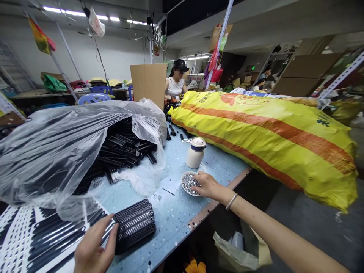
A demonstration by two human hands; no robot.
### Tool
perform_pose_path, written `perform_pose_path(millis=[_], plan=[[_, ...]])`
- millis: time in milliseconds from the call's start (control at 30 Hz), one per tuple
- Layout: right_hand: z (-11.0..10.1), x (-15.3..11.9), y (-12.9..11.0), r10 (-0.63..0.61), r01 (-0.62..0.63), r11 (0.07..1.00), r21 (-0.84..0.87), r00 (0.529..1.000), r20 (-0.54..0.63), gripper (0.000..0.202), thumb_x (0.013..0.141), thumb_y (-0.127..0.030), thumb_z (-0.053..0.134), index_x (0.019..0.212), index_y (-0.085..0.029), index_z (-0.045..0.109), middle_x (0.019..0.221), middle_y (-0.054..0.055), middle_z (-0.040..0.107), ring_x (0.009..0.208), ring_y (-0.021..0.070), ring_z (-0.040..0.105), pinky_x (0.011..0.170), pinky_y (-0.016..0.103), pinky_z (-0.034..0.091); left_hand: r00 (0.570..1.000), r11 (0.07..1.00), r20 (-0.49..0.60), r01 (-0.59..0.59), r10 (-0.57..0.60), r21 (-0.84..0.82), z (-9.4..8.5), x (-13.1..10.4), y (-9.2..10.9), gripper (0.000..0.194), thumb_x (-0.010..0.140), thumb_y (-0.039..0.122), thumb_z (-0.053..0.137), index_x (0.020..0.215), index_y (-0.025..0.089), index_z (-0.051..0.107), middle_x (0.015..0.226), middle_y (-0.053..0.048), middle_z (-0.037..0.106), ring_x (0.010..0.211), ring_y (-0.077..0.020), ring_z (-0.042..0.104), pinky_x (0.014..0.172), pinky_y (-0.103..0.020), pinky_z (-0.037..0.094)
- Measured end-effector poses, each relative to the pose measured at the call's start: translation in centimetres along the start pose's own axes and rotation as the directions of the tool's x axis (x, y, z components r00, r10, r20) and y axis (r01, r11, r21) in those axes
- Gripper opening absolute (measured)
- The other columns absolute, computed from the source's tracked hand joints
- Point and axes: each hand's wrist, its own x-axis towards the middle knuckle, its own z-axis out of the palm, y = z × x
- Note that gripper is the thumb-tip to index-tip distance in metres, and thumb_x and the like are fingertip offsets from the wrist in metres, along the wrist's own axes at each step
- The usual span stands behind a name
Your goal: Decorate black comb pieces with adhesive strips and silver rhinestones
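Observation:
My left hand [95,244] pinches the near end of a stack of black perforated strips [135,222], low over the table's front. With its fingertips in a small round bowl of shiny metal pieces [188,183], my right hand [206,184] has its fingers bent inward; whether a piece is between them is too small to tell. A cream jar with a dark-rimmed lid [195,153] stands just behind the bowl. Between the bowl and the stack lies a thin dark stick [168,192] on the speckled blue table [173,216].
Black plastic parts [122,148] spill from a clear plastic bag [62,132] at the left. White sheets with dark strips [54,237] lie at front left. A long yellow sack [264,129] borders the right. Behind are a cardboard box [148,85] and a seated person [174,85].

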Motion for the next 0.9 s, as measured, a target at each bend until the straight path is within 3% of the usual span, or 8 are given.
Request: perform_pose_path(millis=[200,367,467,600,767,900], plan=[[1.0,1.2,0.0,0.02,-0.02,1.0,0.019,0.999,0.025,0.006,0.08,-0.021,0.071,0.084,-0.018,0.073,0.082,0.006,0.063,0.071,0.0179,0.059,0.066,0.026,0.045,0.983,0.983,-0.026,0.183,-0.182,0.015,-1.2,-2.7,0.6,0.021,0.091,0.036,0.058,0.101,0.02,0.068,0.09,-0.007,0.078,0.07,-0.0189,0.074,0.037,-0.021,0.044],[1.2,1.7,0.1,0.019,-0.019,1.0,-0.004,0.999,0.027,0.016,0.084,-0.012,0.06,0.075,-0.017,0.073,0.08,0.006,0.065,0.072,0.0179,0.06,0.065,0.025,0.043,0.977,0.978,-0.042,0.207,-0.207,-0.013,-1.8,-3.7,0.8,0.019,0.09,0.036,0.058,0.099,0.022,0.068,0.088,-0.006,0.078,0.074,-0.0206,0.075,0.049,-0.024,0.054],[1.4,2.0,0.5,0.034,-0.034,0.999,-0.022,0.999,0.014,0.02,0.085,-0.01,0.056,0.077,-0.017,0.073,0.081,0.007,0.066,0.072,0.0177,0.061,0.066,0.025,0.043,0.97,0.971,-0.039,0.239,-0.239,-0.004,-2.0,-4.1,0.3,0.021,0.09,0.036,0.058,0.099,0.021,0.068,0.088,-0.007,0.078,0.066,-0.0188,0.073,0.037,-0.021,0.047],[1.8,2.2,1.2,0.058,-0.059,0.997,-0.047,0.998,-0.01,0.021,0.085,-0.011,0.054,0.074,-0.016,0.072,0.079,0.008,0.067,0.072,0.019,0.061,0.068,0.026,0.043,0.986,0.986,-0.057,0.161,-0.159,0.035,-2.1,-4.2,-0.3,0.021,0.09,0.034,0.059,0.098,0.018,0.069,0.082,-0.007,0.078,0.061,-0.0188,0.073,0.034,-0.02,0.046],[1.8,2.4,2.3,0.071,-0.073,0.997,-0.04,0.996,-0.046,0.023,0.083,-0.014,0.052,0.074,-0.018,0.073,0.075,0.009,0.068,0.072,0.0219,0.063,0.066,0.028,0.045,0.992,0.998,-0.126,0.038,-0.031,0.049,-2.0,-3.6,0.0,0.018,0.093,0.028,0.054,0.096,0.016,0.068,0.079,-0.008,0.077,0.066,-0.0199,0.074,0.058,-0.025,0.06],[1.8,3.0,2.9,0.071,-0.072,0.997,-0.012,0.996,-0.053,0.022,0.081,-0.018,0.053,0.073,-0.02,0.073,0.072,0.008,0.068,0.069,0.0234,0.064,0.065,0.03,0.046,0.993,0.998,-0.107,0.046,-0.042,0.039,-2.1,-3.1,0.5,0.015,0.092,0.023,0.055,0.098,0.016,0.067,0.079,-0.007,0.076,0.069,-0.0195,0.075,0.064,-0.027,0.061]])
